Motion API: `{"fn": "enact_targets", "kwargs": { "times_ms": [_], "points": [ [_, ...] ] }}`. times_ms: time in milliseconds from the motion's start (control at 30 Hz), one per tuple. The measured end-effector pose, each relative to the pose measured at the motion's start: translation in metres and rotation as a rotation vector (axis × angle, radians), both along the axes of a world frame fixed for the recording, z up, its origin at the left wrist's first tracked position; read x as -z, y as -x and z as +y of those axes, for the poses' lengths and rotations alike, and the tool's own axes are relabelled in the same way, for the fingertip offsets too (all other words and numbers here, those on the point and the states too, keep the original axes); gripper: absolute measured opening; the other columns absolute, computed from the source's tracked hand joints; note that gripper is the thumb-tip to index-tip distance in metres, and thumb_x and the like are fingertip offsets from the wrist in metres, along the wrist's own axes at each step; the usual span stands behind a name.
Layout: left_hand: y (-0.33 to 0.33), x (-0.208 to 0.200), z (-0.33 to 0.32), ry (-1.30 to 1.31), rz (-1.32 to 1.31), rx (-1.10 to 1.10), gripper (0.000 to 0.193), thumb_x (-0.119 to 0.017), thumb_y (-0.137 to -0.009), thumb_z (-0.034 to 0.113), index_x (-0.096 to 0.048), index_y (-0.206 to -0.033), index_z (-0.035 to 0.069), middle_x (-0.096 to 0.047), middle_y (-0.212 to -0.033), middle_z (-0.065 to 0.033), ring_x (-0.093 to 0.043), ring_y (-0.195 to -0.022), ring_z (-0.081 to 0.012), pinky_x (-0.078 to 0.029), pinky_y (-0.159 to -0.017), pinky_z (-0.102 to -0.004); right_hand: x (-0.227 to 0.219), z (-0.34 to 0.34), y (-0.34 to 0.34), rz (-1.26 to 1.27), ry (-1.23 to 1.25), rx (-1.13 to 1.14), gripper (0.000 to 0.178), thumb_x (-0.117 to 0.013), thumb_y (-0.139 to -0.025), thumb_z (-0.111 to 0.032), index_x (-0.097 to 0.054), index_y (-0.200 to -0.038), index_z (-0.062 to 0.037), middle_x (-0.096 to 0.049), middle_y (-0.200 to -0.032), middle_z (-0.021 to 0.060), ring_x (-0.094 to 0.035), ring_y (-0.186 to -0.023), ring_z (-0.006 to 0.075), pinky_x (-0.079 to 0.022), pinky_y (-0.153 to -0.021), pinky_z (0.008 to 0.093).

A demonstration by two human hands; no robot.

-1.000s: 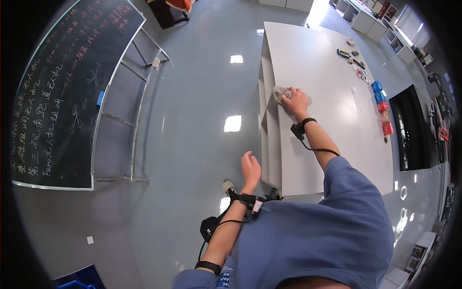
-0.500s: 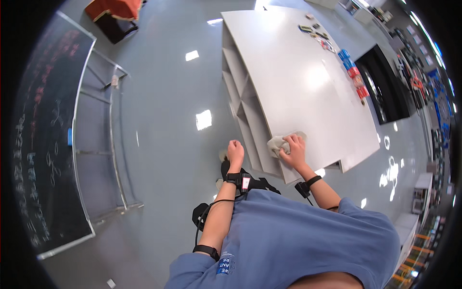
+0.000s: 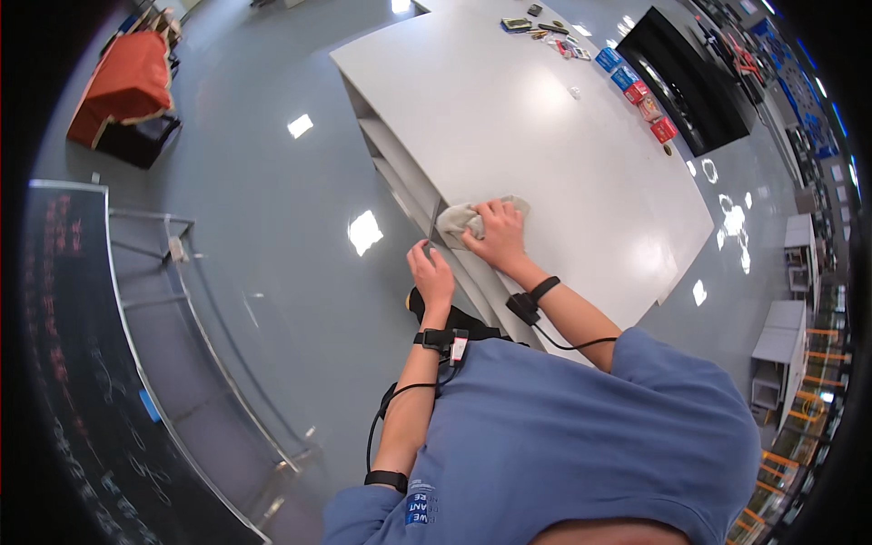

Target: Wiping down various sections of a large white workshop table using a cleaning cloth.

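My right hand presses a pale, crumpled cloth onto the white table, close to its left edge. The fingers are bent over the cloth, and part of it shows beyond the knuckles. Off the table's side, my left hand hangs beside the shelf openings with nothing in it. Its fingers are loosely curved and apart.
Shelf compartments run under the table's left side. Small boxes line its far right, near a large black screen. Small items lie at the far end. A framed blackboard stands left; an orange-covered chair is behind.
My view has turned and moved along the table. The right hand with the cloth is now farther up the left edge. My left hand has loosened from a closed shape to parted fingers.
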State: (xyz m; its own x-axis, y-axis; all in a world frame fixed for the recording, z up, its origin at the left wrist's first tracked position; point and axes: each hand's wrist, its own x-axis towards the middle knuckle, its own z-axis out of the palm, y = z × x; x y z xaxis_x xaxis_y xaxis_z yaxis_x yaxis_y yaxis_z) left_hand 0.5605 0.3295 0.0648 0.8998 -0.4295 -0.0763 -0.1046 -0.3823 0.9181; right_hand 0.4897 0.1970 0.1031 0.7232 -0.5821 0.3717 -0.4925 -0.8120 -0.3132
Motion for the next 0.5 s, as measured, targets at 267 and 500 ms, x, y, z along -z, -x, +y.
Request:
{"fn": "enact_targets", "kwargs": {
  "times_ms": [267, 500],
  "points": [
    [-0.086, -0.041, -0.098, 0.053, -0.471, 0.280, 0.032, -0.049, -0.090, 0.012, -0.049, -0.120, -0.001, -0.041, -0.133, -0.0216, -0.037, -0.129, -0.0387, -0.032, -0.106, -0.0477, 0.013, -0.061, -0.009, 0.045, -0.056, 0.216, 0.039, -0.064, -0.074, -0.039, -0.062, -0.101, -0.0114, -0.056, -0.099, 0.0086, -0.050, -0.097, 0.0283, -0.039, -0.083, 0.0456],
    [-0.158, -0.027, -0.151, -0.354, -0.842, 0.674, 0.053, -0.047, -0.090, 0.024, -0.040, -0.139, 0.006, -0.031, -0.149, -0.0210, -0.023, -0.142, -0.0320, -0.014, -0.113, -0.0566, 0.019, -0.249, 0.051, 0.089, 0.044, 0.947, 0.043, -0.058, -0.080, -0.045, -0.060, -0.109, -0.0116, -0.058, -0.110, 0.0108, -0.051, -0.104, 0.0334, -0.038, -0.089, 0.0487]
  ]
}}
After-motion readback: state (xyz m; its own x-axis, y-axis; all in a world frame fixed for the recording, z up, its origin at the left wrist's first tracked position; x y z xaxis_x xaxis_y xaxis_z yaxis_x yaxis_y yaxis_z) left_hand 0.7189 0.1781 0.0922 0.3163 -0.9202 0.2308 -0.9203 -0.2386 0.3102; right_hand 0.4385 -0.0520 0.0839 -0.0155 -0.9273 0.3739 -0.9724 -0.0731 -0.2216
